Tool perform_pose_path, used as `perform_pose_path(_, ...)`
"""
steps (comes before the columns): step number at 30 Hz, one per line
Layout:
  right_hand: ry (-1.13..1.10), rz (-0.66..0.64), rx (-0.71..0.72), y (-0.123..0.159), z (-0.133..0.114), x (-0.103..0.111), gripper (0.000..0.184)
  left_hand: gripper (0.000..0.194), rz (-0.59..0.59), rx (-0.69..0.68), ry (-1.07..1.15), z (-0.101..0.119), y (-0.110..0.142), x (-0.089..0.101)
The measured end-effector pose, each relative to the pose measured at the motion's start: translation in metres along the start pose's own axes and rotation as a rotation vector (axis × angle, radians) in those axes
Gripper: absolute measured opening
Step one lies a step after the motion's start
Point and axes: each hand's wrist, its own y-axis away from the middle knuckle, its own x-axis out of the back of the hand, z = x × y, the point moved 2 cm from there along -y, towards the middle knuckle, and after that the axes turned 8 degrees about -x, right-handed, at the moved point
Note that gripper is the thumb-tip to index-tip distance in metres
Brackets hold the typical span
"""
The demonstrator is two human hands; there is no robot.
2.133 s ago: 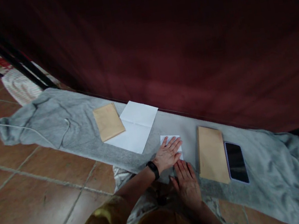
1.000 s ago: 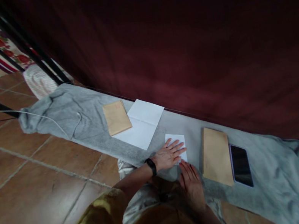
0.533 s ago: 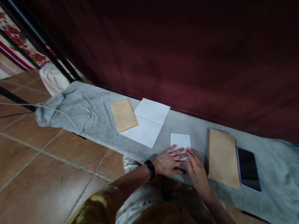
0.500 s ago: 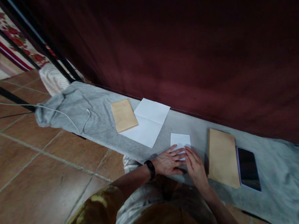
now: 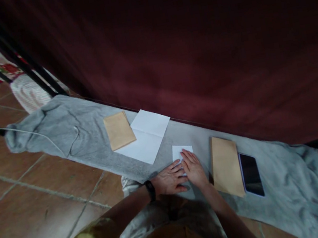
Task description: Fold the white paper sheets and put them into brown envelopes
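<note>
A small folded piece of white paper [image 5: 178, 151] lies on the grey cloth-covered bench in front of me. My left hand [image 5: 169, 179], with a black band at the wrist, rests with fingers spread, their tips over the paper's near left part. My right hand [image 5: 194, 169] lies over the paper's right side, its fingers stretched out and pressing down on it. The two hands meet at the fingers and hide the near half of the paper. Beyond it to the left, a larger creased white sheet [image 5: 150, 124] lies partly beneath a brown paper packet [image 5: 119, 130].
Right of my hands lies a thick brown pad or envelope stack [image 5: 225, 166], beside a dark-screened phone [image 5: 251, 174]. A white cable [image 5: 38, 134] crosses the bench's left end. A dark red curtain [image 5: 180, 49] hangs along the far edge; tiled floor [image 5: 18, 209] shows at left.
My right hand has gone from a bent-finger touch near the paper's edge to lying flatter across it. My left hand stays by the paper. The whole view has shifted slightly.
</note>
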Motion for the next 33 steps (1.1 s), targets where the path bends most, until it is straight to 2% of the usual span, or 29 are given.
perform_pose_path(6,0.032,-0.01,0.011,0.0,-0.002,-0.001,0.049,0.053,0.074,-0.02,-0.011,0.001,0.021,-0.002)
perform_pose_path(13,0.075,0.0,0.013,0.001,-0.007,-0.001,0.051,0.035,0.205,0.099,-0.027,0.001,0.023,-0.006)
perform_pose_path(16,0.086,0.008,0.013,0.002,-0.007,-0.001,0.051,0.033,0.285,0.224,0.0,-0.003,0.016,-0.002)
perform_pose_path(19,0.099,0.034,0.012,0.005,-0.008,-0.003,0.051,0.042,0.354,0.344,0.024,-0.013,0.001,0.004)
perform_pose_path(22,0.123,0.121,-0.031,0.009,-0.01,-0.006,0.052,0.053,0.322,0.409,-0.005,-0.025,-0.019,0.004)
perform_pose_path(26,0.133,0.255,-0.133,0.016,-0.012,-0.01,0.057,0.052,0.293,0.538,-0.084,-0.038,-0.033,-0.001)
perform_pose_path(29,0.127,0.296,-0.166,0.024,-0.011,-0.01,0.062,0.05,0.317,0.601,-0.11,-0.039,-0.034,-0.001)
perform_pose_path(33,0.121,0.3,-0.192,0.038,-0.012,-0.008,0.062,0.048,0.314,0.668,-0.062,-0.039,-0.04,0.011)
